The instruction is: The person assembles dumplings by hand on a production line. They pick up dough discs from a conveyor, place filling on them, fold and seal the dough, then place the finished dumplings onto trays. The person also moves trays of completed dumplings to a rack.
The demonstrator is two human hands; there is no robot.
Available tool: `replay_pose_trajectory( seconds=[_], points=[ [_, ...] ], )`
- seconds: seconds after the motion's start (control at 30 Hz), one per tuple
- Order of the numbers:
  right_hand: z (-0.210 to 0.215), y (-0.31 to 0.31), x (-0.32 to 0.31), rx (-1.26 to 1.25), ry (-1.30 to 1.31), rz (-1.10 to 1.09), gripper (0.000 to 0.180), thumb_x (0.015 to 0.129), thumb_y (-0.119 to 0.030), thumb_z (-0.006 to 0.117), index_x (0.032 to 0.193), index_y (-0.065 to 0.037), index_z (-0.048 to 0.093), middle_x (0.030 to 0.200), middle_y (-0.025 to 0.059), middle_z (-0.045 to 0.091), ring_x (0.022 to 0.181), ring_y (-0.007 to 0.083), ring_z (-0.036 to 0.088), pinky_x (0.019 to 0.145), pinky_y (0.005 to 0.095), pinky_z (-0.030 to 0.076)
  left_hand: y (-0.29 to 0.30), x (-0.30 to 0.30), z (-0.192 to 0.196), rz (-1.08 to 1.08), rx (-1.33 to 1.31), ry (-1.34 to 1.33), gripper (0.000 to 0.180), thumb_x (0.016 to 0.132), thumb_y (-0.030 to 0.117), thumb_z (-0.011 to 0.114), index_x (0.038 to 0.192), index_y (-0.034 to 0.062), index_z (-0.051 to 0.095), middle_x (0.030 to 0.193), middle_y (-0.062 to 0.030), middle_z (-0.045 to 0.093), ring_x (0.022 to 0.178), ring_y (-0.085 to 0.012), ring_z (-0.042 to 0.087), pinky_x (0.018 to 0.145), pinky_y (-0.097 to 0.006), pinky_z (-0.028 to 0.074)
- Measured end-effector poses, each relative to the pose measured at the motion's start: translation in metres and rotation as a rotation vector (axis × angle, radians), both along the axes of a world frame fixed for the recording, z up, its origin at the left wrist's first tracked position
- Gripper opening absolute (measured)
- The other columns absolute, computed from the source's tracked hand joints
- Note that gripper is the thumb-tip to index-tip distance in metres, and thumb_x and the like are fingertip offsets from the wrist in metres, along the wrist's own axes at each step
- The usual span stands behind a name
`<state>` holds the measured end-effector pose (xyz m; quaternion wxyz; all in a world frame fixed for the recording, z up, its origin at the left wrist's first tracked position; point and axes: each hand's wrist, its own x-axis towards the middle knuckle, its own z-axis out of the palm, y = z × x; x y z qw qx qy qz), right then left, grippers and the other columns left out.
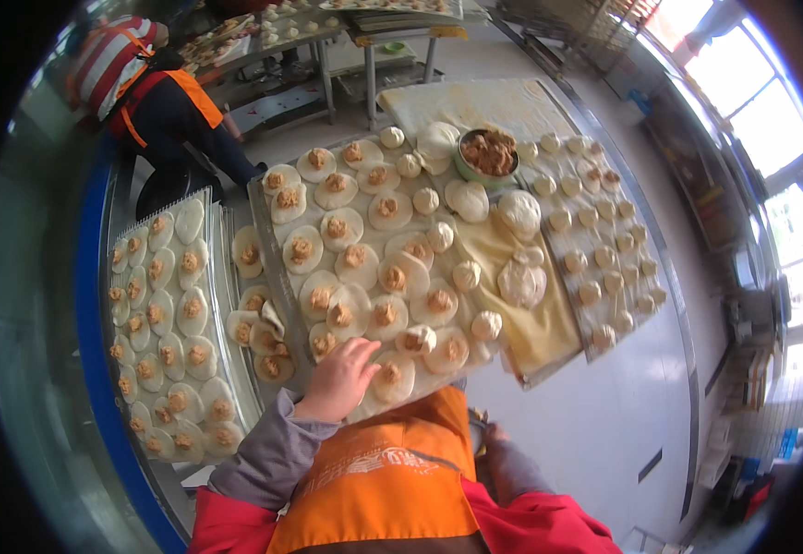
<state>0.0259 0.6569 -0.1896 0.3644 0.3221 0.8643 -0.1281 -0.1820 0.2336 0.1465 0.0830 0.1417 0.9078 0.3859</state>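
Note:
My left hand (338, 377) is held over the near edge of a tray of flat round dough wrappers, its fingers apart and nothing held. Close to its fingertips lies a wrapper (392, 377) topped with brownish filling, and a part-folded bun (416, 340) sits just beyond. Low at my right side, my right hand (492, 436) is partly hidden by my apron, beside a grey metallic thing I cannot make out; its fingers do not show clearly. Along the tray's right side runs a line of pleated buns (466, 274).
A green bowl of filling (489, 153) stands at the far side by dough lumps (519, 215) on a yellow cloth (523, 328). Small buns (590, 293) fill a board at right. Another wrapper tray (170, 351) stands left. A person in an orange apron (193, 97) bends at far left.

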Motion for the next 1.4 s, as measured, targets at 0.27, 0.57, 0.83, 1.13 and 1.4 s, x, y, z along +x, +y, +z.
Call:
replay_pose_trajectory(
  seconds=[0.27, 0.57, 0.83, 1.13, 1.4],
  points=[
    [-0.054, 0.016, -0.070, -0.046, -0.122, 0.047, 0.035, 0.094, -0.029, 0.054, 0.122, -0.012, 0.066, 0.113, 0.0201, 0.069, 0.105, 0.0384, 0.066, 0.090, 0.0492, 0.053, 0.079, -0.061, -0.031, -0.235, -0.324, -0.018, 0.049, 0.088, 0.013, 0.068, 0.135, 0.0076, 0.055, 0.129, -0.0103, 0.058, 0.118, -0.0297, 0.055, 0.101, -0.041, 0.044],
    [-0.038, 0.011, -0.180, -0.100, 0.093, 0.047, 0.032, 0.092, -0.025, 0.058, 0.119, -0.011, 0.067, 0.108, 0.0187, 0.069, 0.099, 0.0360, 0.066, 0.085, 0.0468, 0.053, 0.082, -0.064, -0.036, -0.217, -0.390, -0.077, 0.052, 0.082, 0.015, 0.072, 0.132, 0.0170, 0.059, 0.108, -0.0056, 0.056, 0.106, -0.0274, 0.055, 0.094, -0.041, 0.046],
    [0.033, 0.025, -0.207, -0.222, 0.345, 0.012, 0.029, 0.091, -0.021, 0.061, 0.117, -0.010, 0.068, 0.105, 0.0175, 0.069, 0.093, 0.0339, 0.066, 0.081, 0.0447, 0.053, 0.087, -0.044, -0.034, -0.195, -0.251, 0.007, 0.049, 0.081, 0.014, 0.072, 0.126, 0.0072, 0.055, 0.125, -0.0083, 0.057, 0.120, -0.0292, 0.055, 0.098, -0.044, 0.045],
    [0.175, 0.073, -0.166, -0.374, 0.621, -0.090, 0.026, 0.089, -0.017, 0.065, 0.114, -0.009, 0.069, 0.101, 0.0161, 0.069, 0.087, 0.0314, 0.066, 0.077, 0.0422, 0.054, 0.079, -0.012, -0.028, 0.265, 0.784, -0.653, 0.033, 0.098, 0.014, 0.054, 0.129, 0.0018, 0.053, 0.116, -0.0127, 0.062, 0.103, -0.0287, 0.065, 0.088, -0.044, 0.055],
    [0.310, 0.061, -0.153, -0.621, 0.888, 0.173, 0.024, 0.088, -0.014, 0.069, 0.112, -0.008, 0.070, 0.097, 0.0149, 0.069, 0.082, 0.0293, 0.066, 0.073, 0.0401, 0.054, 0.128, 0.028, -0.020, 0.337, 1.106, -0.841, 0.033, 0.104, 0.005, 0.040, 0.137, 0.0033, 0.048, 0.123, -0.0154, 0.062, 0.118, -0.0305, 0.063, 0.083, -0.040, 0.059]
  ],
)
